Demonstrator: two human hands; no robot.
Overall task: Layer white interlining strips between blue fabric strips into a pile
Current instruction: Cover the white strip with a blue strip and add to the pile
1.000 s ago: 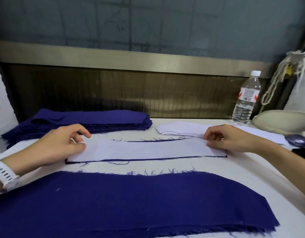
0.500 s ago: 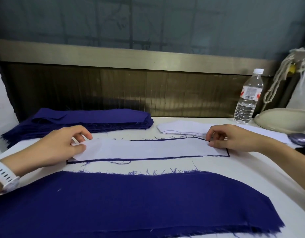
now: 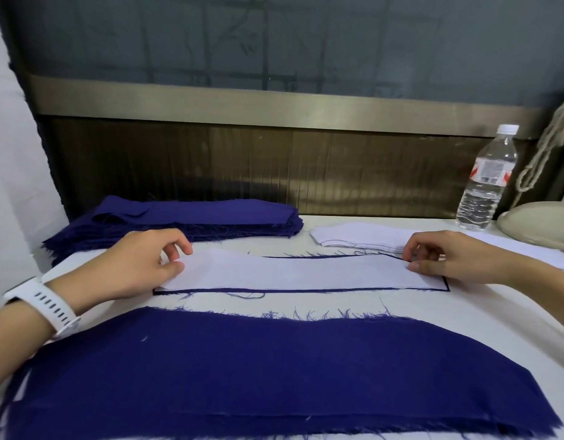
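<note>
hands at either end of a white interlining strip (image 3: 293, 273), seen from above on a white table (image 3: 496, 312). the left hand (image 3: 141, 265), with a white watch (image 3: 42, 301) on its wrist, pinches the strip's left end between thumb and curled fingers. the right hand (image 3: 445, 258) pinches the right end the same way. the hands are well apart, with the strip stretched between them. the strip lies flat on a blue fabric strip (image 3: 338, 290), whose dark edge shows as a thin line along the near side, the right end and part of the far side. behind the left hand sits a stack of blue strips (image 3: 192, 220); behind the right hand, a low stack of white interlining (image 3: 357, 238). nearest the camera lies a wide piece of blue fabric (image 3: 242, 369) with frayed edges, apart from the strip. a clear water bottle (image 3: 487, 182) stands upright at the far right of the table, beside a pale rounded object (image 3: 541, 227).
</note>
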